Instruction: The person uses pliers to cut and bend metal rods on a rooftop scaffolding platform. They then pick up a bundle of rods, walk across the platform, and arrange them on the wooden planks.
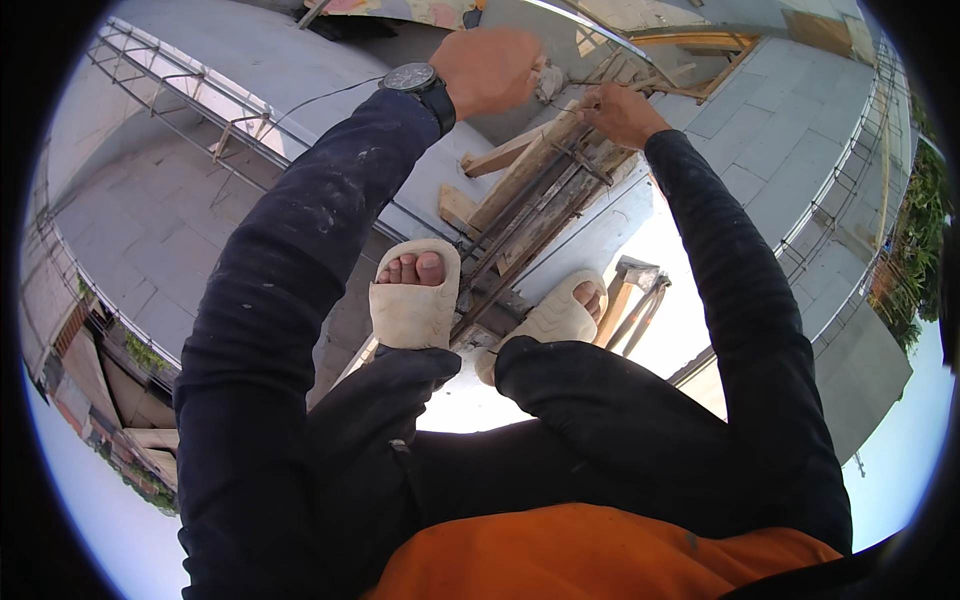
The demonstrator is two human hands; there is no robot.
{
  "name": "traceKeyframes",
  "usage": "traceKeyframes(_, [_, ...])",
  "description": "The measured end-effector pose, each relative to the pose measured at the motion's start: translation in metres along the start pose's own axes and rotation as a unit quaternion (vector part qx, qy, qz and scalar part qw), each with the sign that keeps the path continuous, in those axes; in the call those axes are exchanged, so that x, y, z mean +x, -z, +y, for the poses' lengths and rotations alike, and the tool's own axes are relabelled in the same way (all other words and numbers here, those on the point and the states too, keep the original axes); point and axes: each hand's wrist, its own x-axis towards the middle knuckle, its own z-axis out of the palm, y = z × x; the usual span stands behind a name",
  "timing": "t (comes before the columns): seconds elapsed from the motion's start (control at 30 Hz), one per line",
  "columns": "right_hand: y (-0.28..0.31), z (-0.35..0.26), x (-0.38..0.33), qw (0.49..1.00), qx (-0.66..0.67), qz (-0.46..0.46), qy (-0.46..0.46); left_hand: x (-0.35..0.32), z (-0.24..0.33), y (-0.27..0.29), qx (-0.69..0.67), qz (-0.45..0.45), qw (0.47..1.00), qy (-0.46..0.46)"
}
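Note:
My left hand (492,72), with a dark watch (410,77) on its wrist, is stretched out ahead with the fingers curled closed. What it holds, if anything, is hidden; a small whitish lump (549,83) shows just beside its fingertips. My right hand (624,114) is closed in a pinch at the far end of a wooden beam (525,172); anything between its fingers is too small to make out. Steel rods (545,195) run along the beam toward my feet. A thin dark wire (325,95) reaches the left wrist from the left.
My feet in cream sandals (415,305) straddle the beam and rods. Rebar cages (215,100) cross at left and right (835,190). Grey block walls (775,110) stand on the right. A bright gap (650,270) opens beside my right foot, with short timber pieces (625,300) in it.

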Motion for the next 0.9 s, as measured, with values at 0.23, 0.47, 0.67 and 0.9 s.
traceKeyframes(0.23, [-0.008, -0.013, -0.007, 0.998, -0.031, -0.042, 0.047, 0.003, -0.002, -0.026, 0.037, -0.035, 0.999, 0.01])
traceKeyframes(0.47, [-0.012, -0.022, -0.005, 0.997, -0.039, -0.064, 0.015, 0.003, -0.008, -0.036, 0.046, -0.089, 0.994, 0.038])
traceKeyframes(0.67, [-0.004, -0.024, 0.002, 0.987, 0.084, -0.13, 0.037, -0.001, -0.019, -0.051, 0.09, -0.046, 0.995, -0.014])
traceKeyframes(0.9, [-0.011, -0.018, 0.005, 0.973, 0.144, -0.179, 0.024, 0.01, -0.01, -0.054, 0.174, -0.013, 0.983, -0.053])
